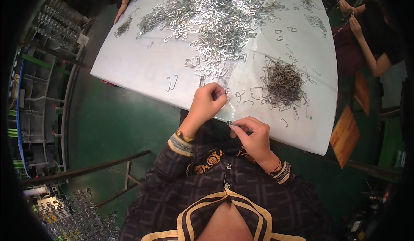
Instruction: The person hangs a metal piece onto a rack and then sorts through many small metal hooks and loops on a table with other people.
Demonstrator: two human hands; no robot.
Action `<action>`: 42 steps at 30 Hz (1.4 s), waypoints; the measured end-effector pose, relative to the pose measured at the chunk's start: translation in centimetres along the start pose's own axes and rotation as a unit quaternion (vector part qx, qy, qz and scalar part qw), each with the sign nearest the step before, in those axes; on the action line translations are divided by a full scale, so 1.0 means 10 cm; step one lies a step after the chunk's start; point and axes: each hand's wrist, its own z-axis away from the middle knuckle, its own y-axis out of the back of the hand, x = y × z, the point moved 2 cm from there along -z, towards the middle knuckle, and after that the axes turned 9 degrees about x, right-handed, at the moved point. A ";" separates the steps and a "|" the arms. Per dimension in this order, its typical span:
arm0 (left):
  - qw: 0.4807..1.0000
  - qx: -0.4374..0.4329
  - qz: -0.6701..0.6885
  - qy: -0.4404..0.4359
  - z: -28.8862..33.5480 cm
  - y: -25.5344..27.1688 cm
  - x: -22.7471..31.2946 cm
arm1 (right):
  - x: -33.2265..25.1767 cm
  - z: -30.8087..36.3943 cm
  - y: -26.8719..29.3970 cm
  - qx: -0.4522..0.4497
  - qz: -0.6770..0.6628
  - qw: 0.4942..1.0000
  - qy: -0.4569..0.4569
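Observation:
My left hand (208,103) is over the near edge of the white-covered table (142,73), thumb and fingertips closed together. What they hold, if anything, is too small to make out. Lower and to the right, my right hand (255,138) pinches a small metal piece (229,123) just off the table edge. Beyond my left hand spreads a large heap of silver metal clips (222,36). A pile of darker bent wire pieces (283,85) lies right of my hands. Several loose bent wires (254,96) are scattered between that pile and my left hand, and two more wires (172,83) lie to its left.
At the right side a person's hands (354,23) hold something small. Another person's hand (122,11) rests at the far left table edge. A wooden board (345,135) stands right of the table. Metal racks (45,98) line the left, with many metal parts (79,215) at lower left.

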 end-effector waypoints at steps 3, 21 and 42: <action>0.985 -0.046 0.167 0.028 0.26 0.17 0.12 | 0.02 -0.01 -0.02 -0.003 0.001 1.000 -0.009; 0.987 -0.059 0.144 -0.035 0.77 0.31 0.38 | -0.08 -0.08 -0.08 -0.071 -0.004 0.997 0.029; 0.989 -0.015 0.049 -0.141 0.94 0.44 0.40 | 0.68 -1.46 -0.43 -0.030 0.306 0.942 0.137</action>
